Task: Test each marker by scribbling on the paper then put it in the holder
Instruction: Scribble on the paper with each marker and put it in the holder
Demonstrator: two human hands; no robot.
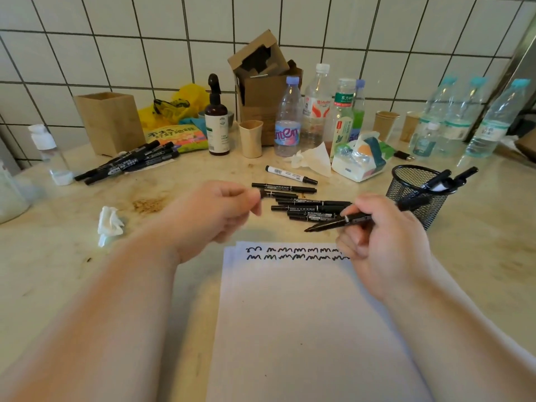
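Note:
My right hand (385,245) grips a black marker (359,218), its bare tip pointing left just above the white paper (304,314). Two rows of black scribbles (293,253) run along the paper's top edge. My left hand (214,216) hovers above the paper's top left corner with its fingers curled; a small dark piece, perhaps the cap, seems pinched at its fingertips. Several black markers (301,203) lie in a pile just beyond the paper. The black mesh holder (417,192) stands to the right with a few markers in it.
A white-barrelled marker (290,174) lies past the pile. Another group of black markers (130,163) lies at far left beside a wooden box (110,123). Bottles, paper cups, a tissue pack (359,161) and a cardboard box line the tiled wall. A crumpled tissue (108,224) sits left.

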